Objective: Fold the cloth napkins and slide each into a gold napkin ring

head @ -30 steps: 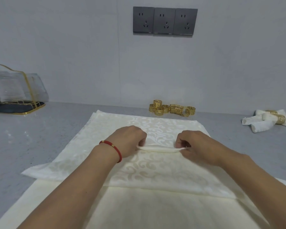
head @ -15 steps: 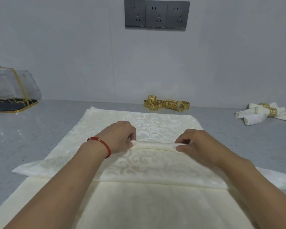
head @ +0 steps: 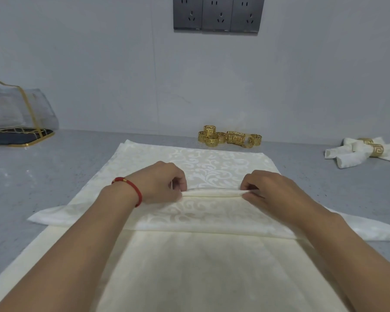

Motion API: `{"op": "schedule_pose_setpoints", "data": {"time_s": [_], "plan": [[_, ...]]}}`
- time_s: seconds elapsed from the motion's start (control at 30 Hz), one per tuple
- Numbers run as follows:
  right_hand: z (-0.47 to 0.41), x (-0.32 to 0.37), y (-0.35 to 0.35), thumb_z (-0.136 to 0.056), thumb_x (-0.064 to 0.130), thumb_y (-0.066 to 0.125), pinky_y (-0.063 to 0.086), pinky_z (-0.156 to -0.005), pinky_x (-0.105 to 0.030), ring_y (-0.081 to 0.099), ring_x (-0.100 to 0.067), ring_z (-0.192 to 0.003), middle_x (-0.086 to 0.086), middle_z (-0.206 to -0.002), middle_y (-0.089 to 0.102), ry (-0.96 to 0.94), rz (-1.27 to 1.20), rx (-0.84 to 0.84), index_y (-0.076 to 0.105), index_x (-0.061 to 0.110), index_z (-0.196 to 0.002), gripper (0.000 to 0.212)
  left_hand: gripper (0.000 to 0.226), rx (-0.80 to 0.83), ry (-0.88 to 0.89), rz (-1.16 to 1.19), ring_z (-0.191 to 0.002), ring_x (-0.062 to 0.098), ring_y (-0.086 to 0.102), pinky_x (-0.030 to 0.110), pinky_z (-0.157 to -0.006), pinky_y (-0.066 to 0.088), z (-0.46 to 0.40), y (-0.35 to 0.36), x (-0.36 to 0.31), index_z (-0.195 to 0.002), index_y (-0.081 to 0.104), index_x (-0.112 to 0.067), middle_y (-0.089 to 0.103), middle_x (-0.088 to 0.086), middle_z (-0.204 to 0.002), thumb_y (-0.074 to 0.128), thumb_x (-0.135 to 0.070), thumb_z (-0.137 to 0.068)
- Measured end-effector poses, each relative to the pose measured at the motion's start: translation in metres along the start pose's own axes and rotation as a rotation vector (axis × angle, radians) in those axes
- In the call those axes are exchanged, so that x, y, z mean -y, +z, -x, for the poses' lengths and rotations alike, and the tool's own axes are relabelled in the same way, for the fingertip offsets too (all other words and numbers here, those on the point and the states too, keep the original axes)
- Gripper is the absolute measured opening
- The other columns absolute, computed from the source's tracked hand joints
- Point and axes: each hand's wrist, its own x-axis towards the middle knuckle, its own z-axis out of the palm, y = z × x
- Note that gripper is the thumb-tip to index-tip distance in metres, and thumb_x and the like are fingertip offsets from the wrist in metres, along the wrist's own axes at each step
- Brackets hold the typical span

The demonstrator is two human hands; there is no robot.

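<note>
Both hands — left (head: 160,185), right (head: 270,190) — pinch napkin (head: 212,192) pleat

Bare grey counter (head: 43,176) is lying open to the left of the cream napkin (head: 212,161). A cluster of gold rings (head: 230,138) is sitting against the wall behind it, finished napkins (head: 365,152) are occupying the far right, and a clear cover (head: 16,109) is blocking the far left.

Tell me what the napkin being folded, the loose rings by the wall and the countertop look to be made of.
Napkin: woven cloth, likely damask; cream with a glossier scroll pattern, and it creases softly. Loose rings: probably metal with a shiny gold finish; thin rigid bands with cut-out key patterns. Countertop: grey, smooth and faintly speckled, perhaps stone or a composite; the frame cannot settle which.
</note>
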Motion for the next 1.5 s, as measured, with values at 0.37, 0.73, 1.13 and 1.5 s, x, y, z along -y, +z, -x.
{"op": "schedule_pose_setpoints", "data": {"time_s": [0.37,0.73,1.13,1.5], "plan": [[0.005,0.006,0.001,-0.094,0.032,0.066,0.053,-0.082,-0.033,0.059,-0.003,-0.092,0.015,-0.094,0.065,0.092,-0.183,-0.012,0.068,0.033,-0.093,0.003,0.014,-0.037,-0.015,0.036,-0.078,0.001,0.057,0.011,-0.065,0.041,0.0,0.003,0.005,-0.101,0.069,-0.027,0.065,-0.011,-0.096,0.072,-0.022,-0.088],[0.002,0.006,-0.002,-0.099,0.027,0.058,0.042,-0.068,-0.025,0.053,-0.01,-0.088,0.014,-0.094,0.056,-0.014,0.009,-0.041,0.06,0.032,-0.096,0.006,0.02,-0.138,0.041,-0.195,-0.083,0.011,0.057,0.028,-0.07,0.048,-0.001,0.0,-0.007,-0.082,0.058,-0.029,0.06,-0.012,-0.085,0.066,-0.01,-0.08],[0.006,0.003,-0.004,-0.098,0.035,0.063,0.051,-0.086,-0.033,0.055,-0.004,-0.096,0.017,-0.103,0.06,0.035,-0.172,0.062,0.067,0.035,-0.106,0.009,0.017,0.008,-0.027,0.001,-0.081,0.004,0.06,0.017,-0.071,0.046,0.002,-0.003,0.005,-0.099,0.07,-0.029,0.065,-0.012,-0.09,0.068,-0.015,-0.088],[0.0,0.005,-0.003,-0.095,0.028,0.068,0.033,-0.072,-0.025,0.054,-0.009,-0.087,0.016,-0.09,0.061,-0.033,0.043,-0.02,0.066,0.03,-0.097,0.003,0.019,-0.04,0.003,-0.12,-0.084,0.01,0.059,0.034,-0.075,0.054,0.001,-0.002,0.0,-0.079,0.059,-0.03,0.061,-0.013,-0.086,0.065,-0.012,-0.079]]}}
